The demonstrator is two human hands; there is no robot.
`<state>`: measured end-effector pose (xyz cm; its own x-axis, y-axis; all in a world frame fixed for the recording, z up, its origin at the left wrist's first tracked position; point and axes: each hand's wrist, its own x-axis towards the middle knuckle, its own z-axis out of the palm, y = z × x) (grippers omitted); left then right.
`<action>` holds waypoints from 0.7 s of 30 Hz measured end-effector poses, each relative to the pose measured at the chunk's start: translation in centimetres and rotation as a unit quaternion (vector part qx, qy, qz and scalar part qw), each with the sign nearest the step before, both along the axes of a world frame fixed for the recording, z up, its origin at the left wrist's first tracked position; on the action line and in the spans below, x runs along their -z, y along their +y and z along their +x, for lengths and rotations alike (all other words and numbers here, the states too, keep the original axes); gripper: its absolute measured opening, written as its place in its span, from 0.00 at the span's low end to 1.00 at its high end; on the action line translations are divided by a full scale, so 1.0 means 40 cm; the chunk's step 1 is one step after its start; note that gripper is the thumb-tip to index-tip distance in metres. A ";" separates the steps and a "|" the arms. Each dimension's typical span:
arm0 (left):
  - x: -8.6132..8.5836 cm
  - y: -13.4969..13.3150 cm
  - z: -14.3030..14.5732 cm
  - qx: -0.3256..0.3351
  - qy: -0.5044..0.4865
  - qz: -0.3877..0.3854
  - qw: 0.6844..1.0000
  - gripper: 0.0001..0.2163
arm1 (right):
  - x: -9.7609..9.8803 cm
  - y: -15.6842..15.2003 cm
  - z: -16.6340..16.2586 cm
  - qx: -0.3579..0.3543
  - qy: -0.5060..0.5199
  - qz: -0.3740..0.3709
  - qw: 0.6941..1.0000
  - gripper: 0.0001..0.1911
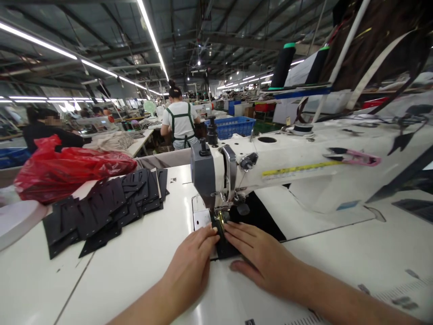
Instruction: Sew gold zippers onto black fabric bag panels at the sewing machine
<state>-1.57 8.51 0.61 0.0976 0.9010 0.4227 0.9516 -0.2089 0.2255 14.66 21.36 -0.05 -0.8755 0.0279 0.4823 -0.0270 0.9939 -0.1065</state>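
Observation:
A piece of black material [265, 212] lies flat under the needle area of a white and grey sewing machine [204, 174]. My left hand [192, 253] is at the left of the presser foot [221, 217], its bent fingers closed on the near left edge of the black piece. My right hand [257, 253] lies flat on that piece, just right of the foot, with fingers stretched out and the thumb apart. The fingertips of both hands are close to the foot. The underside of the left hand and its thumb are hidden.
Several black cut pieces [101, 210] with slots are heaped on the left, before a red plastic bag [74, 167] and a white round object [18, 221]. Pink-handled thread snips [355, 157] rest on the machine arm. Beyond, a person [181, 117] stands near a blue crate [233, 127].

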 end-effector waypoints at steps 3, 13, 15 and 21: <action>-0.016 -0.002 0.011 -0.011 -0.011 -0.002 1.000 0.22 | -0.017 0.006 -0.015 0.000 -0.012 -0.015 1.000 0.14; 0.002 0.055 0.022 -0.047 0.124 0.050 0.990 0.09 | -0.015 -0.001 -0.022 0.022 0.021 -0.042 0.999 0.16; 0.010 0.045 0.026 -0.029 0.135 0.063 0.988 0.10 | 0.015 -0.009 -0.012 0.017 0.044 -0.007 0.999 0.17; 0.010 0.049 0.015 -0.013 0.146 0.098 0.984 0.13 | 0.040 -0.001 -0.024 0.009 0.061 0.006 0.998 0.18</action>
<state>-0.95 10.49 0.21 0.2190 0.8087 0.5460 0.9754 -0.1958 -0.1012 13.72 21.32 -1.64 -0.8092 0.0368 0.5864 -0.0214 0.9955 -0.0920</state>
